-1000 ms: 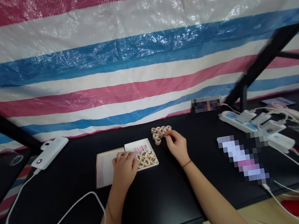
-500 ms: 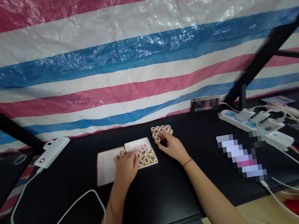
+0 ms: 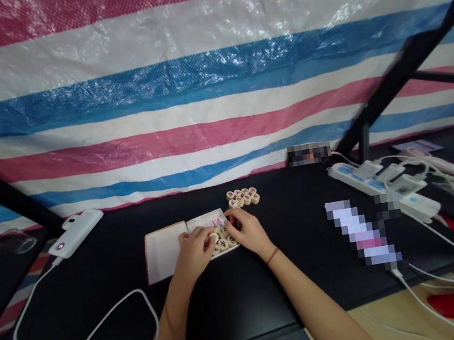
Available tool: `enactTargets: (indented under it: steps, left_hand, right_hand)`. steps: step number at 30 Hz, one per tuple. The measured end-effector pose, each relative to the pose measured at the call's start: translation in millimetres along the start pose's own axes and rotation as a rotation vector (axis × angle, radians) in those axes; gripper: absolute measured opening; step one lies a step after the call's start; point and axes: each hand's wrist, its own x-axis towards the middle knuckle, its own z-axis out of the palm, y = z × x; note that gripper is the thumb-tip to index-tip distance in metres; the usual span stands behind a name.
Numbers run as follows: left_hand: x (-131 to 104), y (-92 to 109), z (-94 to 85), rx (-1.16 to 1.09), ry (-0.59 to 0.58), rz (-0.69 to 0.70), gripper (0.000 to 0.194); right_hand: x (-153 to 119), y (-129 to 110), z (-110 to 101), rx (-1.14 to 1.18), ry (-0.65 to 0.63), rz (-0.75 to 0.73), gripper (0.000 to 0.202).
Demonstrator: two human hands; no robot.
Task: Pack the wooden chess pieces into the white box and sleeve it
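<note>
An open white box point(image 3: 195, 222) holds round Chinese chess pieces point(image 3: 223, 245) with black characters. My left hand point(image 3: 195, 254) rests over the box's left side, its curved fingers at the pieces and its thumb apart. At the right edge of the box is my right hand point(image 3: 250, 232), thumb reaching in over the pieces and bent fingers near the rim. A dark gap shows between that thumb and forefinger. Just beyond the right hand, red-marked chess pieces point(image 3: 246, 197) stand in two rows on the black table. The hand may hide the ground in front of these rows.
The opened box lid point(image 3: 167, 254) lies flat on the left. A white device point(image 3: 77, 235) with a looping cable sits farther left. To the right are a blurred-out phone-like object point(image 3: 362, 235) and a power strip point(image 3: 385, 191) with several cords. A striped sheet point(image 3: 203, 128) hangs behind.
My right hand has moved left and toward me, from the red-marked pieces to the box. The black-marked piece by those rows no longer shows. My left hand has barely moved.
</note>
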Motion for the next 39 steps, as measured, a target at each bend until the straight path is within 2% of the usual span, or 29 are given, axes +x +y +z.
enactTargets:
  steps: [3,7,10,15,21,25,32,39]
  left_hand:
    - [3.0,0.3,-1.0,-0.106,0.069,0.036,0.021]
    - [11.6,8.7,-7.5,-0.338,0.216,0.063,0.022]
    - [19.6,16.8,-9.7,-0.448,0.227,0.044,0.022]
    - [24.9,18.9,-0.8,-0.584,0.232,-0.034,0.019]
    - [19.8,10.7,5.4,-0.707,0.336,-0.043,0.021]
    - [16.5,8.1,7.5,-0.752,0.388,-0.118,0.026]
    - [12.0,5.6,12.2,-0.595,0.354,-0.073,0.024]
    - [11.8,4.2,11.0,-0.487,0.434,-0.037,0.021]
  right_hand:
    - [-0.3,-3.5,-1.2,0.021,0.032,-0.056,0.017]
    - [-0.2,-13.9,0.1,0.067,0.015,-0.239,0.022]
    - [0.1,-18.7,2.1,0.089,0.045,-0.265,0.023]
    - [0.0,-15.8,0.3,0.086,0.089,-0.208,0.021]
    - [0.6,-7.3,-8.7,0.088,0.152,-0.115,0.02]
    - [0.8,2.7,-16.5,0.057,0.205,-0.031,0.021]
    - [-2.1,27.6,-28.0,-0.022,0.263,0.217,0.022]
    - [-4.9,45.6,-35.4,-0.125,0.235,0.281,0.017]
